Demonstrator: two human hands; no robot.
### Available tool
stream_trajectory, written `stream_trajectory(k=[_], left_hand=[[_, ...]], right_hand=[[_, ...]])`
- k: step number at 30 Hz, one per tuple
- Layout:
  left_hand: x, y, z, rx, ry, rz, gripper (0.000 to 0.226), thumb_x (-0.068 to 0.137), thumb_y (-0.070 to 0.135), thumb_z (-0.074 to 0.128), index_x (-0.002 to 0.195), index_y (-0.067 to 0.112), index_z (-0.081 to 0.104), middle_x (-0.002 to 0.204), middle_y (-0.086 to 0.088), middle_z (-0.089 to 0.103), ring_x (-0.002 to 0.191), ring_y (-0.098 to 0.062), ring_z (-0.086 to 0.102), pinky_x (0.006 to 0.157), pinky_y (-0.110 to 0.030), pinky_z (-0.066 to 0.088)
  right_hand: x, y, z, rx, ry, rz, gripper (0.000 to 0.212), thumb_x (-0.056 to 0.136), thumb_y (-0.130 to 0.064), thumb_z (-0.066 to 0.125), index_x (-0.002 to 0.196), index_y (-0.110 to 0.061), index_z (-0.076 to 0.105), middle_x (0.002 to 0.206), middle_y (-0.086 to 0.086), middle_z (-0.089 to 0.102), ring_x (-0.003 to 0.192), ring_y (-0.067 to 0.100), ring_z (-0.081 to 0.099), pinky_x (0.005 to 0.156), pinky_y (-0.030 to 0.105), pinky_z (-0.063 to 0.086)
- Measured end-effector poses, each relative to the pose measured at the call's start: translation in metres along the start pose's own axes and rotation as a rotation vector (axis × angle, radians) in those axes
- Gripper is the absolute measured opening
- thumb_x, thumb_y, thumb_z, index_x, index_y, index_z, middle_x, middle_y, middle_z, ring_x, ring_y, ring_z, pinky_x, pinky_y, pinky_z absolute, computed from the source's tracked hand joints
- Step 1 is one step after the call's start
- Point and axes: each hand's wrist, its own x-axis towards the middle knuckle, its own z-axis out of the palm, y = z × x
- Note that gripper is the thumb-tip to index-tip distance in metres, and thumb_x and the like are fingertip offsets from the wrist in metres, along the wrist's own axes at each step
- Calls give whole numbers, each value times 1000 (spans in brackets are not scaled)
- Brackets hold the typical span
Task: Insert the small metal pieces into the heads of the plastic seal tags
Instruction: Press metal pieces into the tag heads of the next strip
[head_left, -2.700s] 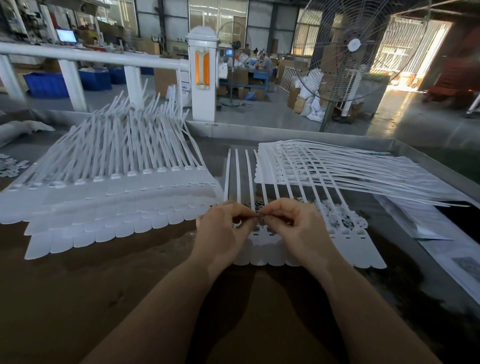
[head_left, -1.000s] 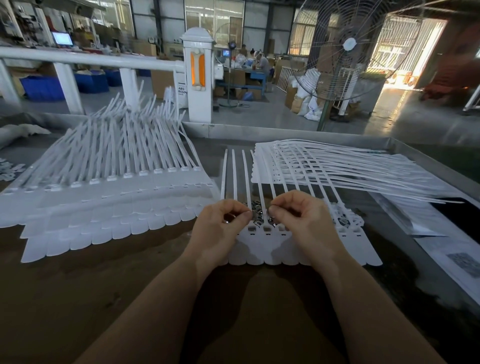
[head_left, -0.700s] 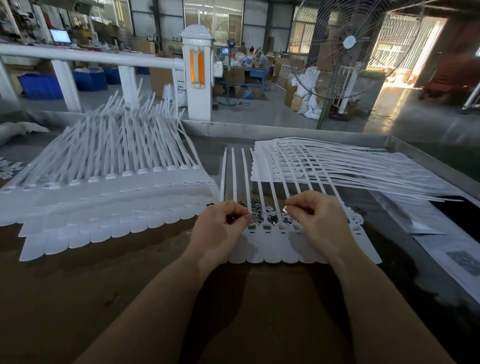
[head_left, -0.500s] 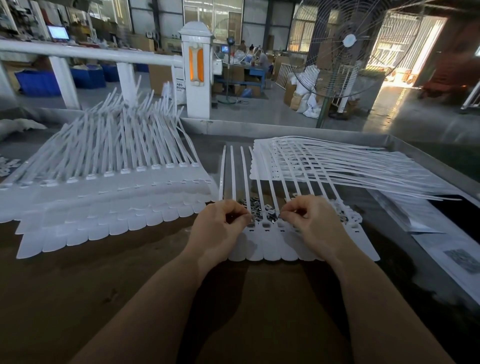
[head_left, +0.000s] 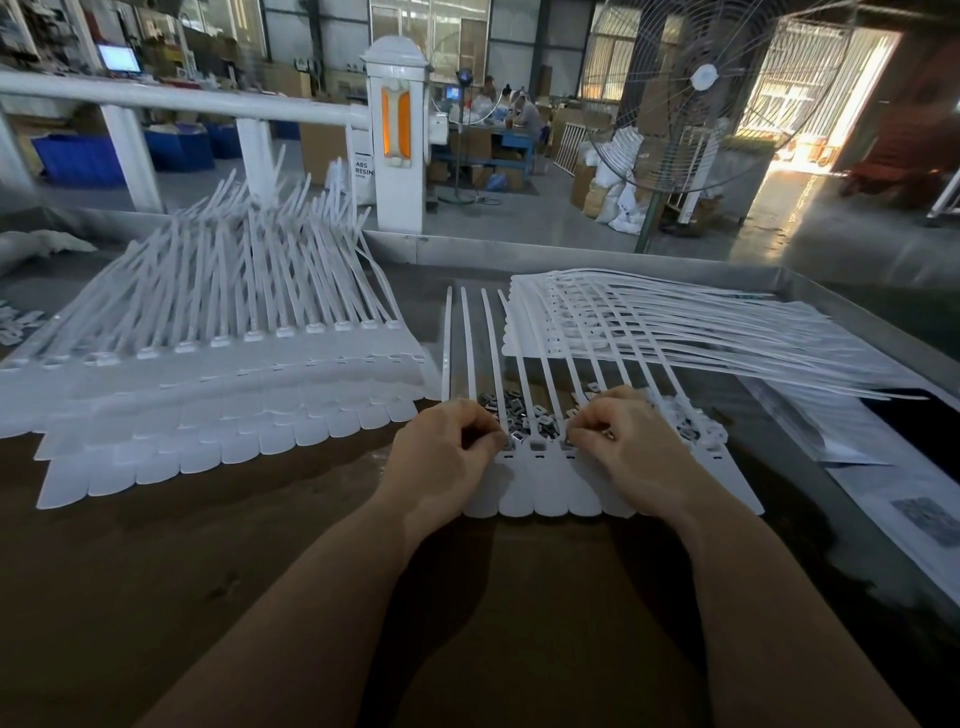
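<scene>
A strip of joined tags (head_left: 550, 488) is laid flat on the table (head_left: 260, 597), straps pointing away, heads in a row between the two hands. Loose metal pieces (head_left: 524, 415) are heaped just behind the heads, among the straps.

The left hand (head_left: 441, 457) is curled, thumb and forefinger pinched together at the head nearest it (head_left: 508, 442); a metal piece appears to be pressed there, though it is too small to confirm. The right hand (head_left: 631, 447) is likewise curled, fingertips closed at a head further right (head_left: 569, 444); whether a piece is held cannot be told. The head between them (head_left: 536, 446) looks already filled, dark inside its socket.

More strips are stacked left (head_left: 218, 395) and right (head_left: 675, 332), the right stack overlapping the worked strip's straps.

Risks, as judged:
- A piece may be seated crooked or reversed if pushed in without being squared to the socket, since the fingers cover the view.
- A head may be skipped, both hands working the same row at once.
- The heap may be scattered under the straps by a knuckle, pieces lost.
- The strip may be slid if pressed unevenly; nothing pins it down.
</scene>
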Motion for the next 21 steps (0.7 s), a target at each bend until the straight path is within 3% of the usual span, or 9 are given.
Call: stream_trajectory(k=[5, 8, 11, 13, 18, 21], left_hand=[[0, 0, -1, 20, -1, 3, 11, 89, 23, 59, 83, 33, 57, 78, 25, 52, 77, 6, 50, 64, -5, 33], [0, 0, -1, 18, -1, -3, 11, 89, 23, 59, 84, 32, 58, 78, 25, 52, 77, 6, 50, 64, -6, 34], [-1, 0, -1, -12, 3, -11, 9, 89, 22, 59, 85, 30, 61, 80, 21, 55, 78, 4, 52, 64, -6, 36], [-1, 1, -1, -44, 17, -27, 6, 89, 22, 59, 88, 26, 64, 81, 17, 58, 80, 1, 53, 64, -7, 37], [-1, 4, -3, -139, 68, -63, 11, 88, 24, 60, 92, 18, 69, 81, 6, 64, 79, -8, 57, 64, -14, 40], [-1, 5, -3, -161, 61, -61, 10, 88, 24, 61, 88, 19, 69, 76, 8, 63, 74, -5, 56, 61, -13, 40]], right_hand=[[-1, 0, 0, -13, -1, -16, 10, 89, -16, 60, 92, -13, 68, 104, -3, 47, 95, 8, 44, 83, 18, 30], [-1, 0, 0, -30, 70, -46, 11, 86, -17, 63, 93, -13, 71, 102, -2, 54, 89, 5, 47, 78, 14, 34], [-2, -2, -1, 27, 160, -84, 12, 86, -16, 64, 95, -15, 73, 98, -3, 58, 87, 7, 54, 82, 17, 43], [-3, -6, 0, 101, 202, -103, 11, 85, -16, 64, 93, -17, 72, 94, -6, 60, 81, 4, 56, 74, 12, 44], [-7, -22, 9, 316, 125, -180, 13, 83, -9, 66, 88, -19, 72, 80, -11, 67, 73, -2, 59, 67, 8, 45], [-7, -29, 17, 398, 105, -202, 12, 82, -6, 67, 86, -17, 71, 76, -11, 67, 72, -4, 61, 67, 9, 46]])
